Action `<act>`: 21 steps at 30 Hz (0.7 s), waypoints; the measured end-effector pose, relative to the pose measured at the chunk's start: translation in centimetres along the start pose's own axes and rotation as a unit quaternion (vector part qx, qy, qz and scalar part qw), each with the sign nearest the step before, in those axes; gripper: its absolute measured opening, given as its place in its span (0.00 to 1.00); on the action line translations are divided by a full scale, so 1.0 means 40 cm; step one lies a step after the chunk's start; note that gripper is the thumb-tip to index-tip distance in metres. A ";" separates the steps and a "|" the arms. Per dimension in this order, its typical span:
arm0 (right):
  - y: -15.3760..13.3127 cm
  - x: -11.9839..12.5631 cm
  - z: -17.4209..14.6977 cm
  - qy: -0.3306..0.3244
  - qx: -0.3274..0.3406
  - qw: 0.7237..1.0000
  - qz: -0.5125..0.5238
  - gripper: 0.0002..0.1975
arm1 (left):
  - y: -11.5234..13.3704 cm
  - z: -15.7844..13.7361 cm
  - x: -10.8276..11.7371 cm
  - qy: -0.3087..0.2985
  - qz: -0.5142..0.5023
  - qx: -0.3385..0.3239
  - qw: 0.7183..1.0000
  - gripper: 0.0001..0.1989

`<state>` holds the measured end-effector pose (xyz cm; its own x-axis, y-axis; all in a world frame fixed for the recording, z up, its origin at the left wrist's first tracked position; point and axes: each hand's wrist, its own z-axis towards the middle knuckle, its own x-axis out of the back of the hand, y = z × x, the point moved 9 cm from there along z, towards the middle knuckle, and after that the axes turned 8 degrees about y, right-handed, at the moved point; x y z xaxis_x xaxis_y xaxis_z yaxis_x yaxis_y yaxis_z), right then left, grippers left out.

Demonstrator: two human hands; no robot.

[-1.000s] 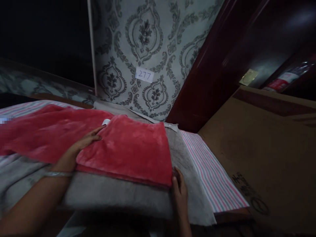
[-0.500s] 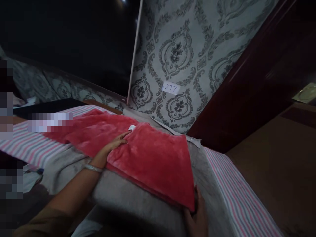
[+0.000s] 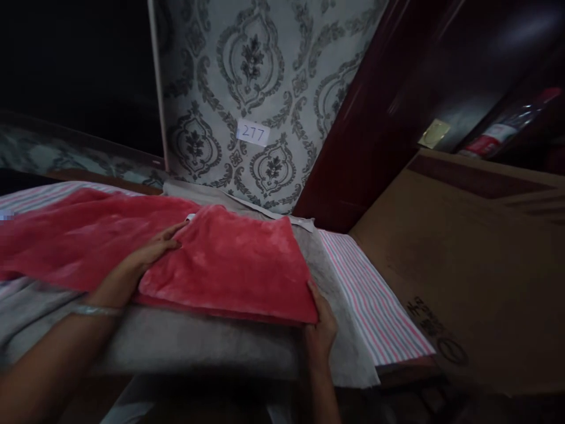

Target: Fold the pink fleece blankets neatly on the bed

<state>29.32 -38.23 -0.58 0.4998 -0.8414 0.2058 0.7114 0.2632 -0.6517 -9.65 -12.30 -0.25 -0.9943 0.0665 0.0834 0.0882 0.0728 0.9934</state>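
A red plush cloth (image 3: 229, 268) lies across a grey cloth, its right part folded into a thick, roughly square layer. By the left edge of that fold rests my left hand (image 3: 159, 244), fingers stretched out over the fabric and a bracelet on the wrist. A small white tag (image 3: 190, 217) shows just beyond its fingertips. My right hand (image 3: 322, 321) grips the fold's front right corner, fingers along the side edge; the thumb is partly hidden. Under the red cloth, the grey cloth (image 3: 220, 338) hangs over the front edge of the table.
A striped cover (image 3: 375, 300) shows on the table to the right. Beside it stands a large cardboard box (image 3: 468, 271), with a plastic bottle (image 3: 507, 129) behind. A dark screen (image 3: 75, 76) and a patterned wall with a paper marked 277 (image 3: 253, 132) rise at the back.
My view has swung to the right, bringing the box and bottle into sight. Both hands keep their places on the red cloth, which looks much the same.
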 end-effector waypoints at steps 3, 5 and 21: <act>0.020 0.010 -0.027 -0.025 -0.003 1.000 -0.004 0.30 | -0.020 0.007 0.000 0.005 0.014 0.005 1.000 0.55; 0.052 0.002 -0.051 -0.054 -0.022 0.998 -0.007 0.32 | -0.043 0.023 0.008 0.009 0.028 0.005 1.000 0.55; -0.049 0.136 -0.074 -0.009 -0.034 0.999 0.013 0.12 | 0.018 -0.004 -0.032 -0.032 0.002 -0.032 0.999 0.57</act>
<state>29.18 -44.73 -0.35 0.5258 -0.8266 0.2007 0.6632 0.2507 -0.7052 -8.30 -12.48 0.38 -0.9879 0.1298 0.0846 0.0866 0.0095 0.9962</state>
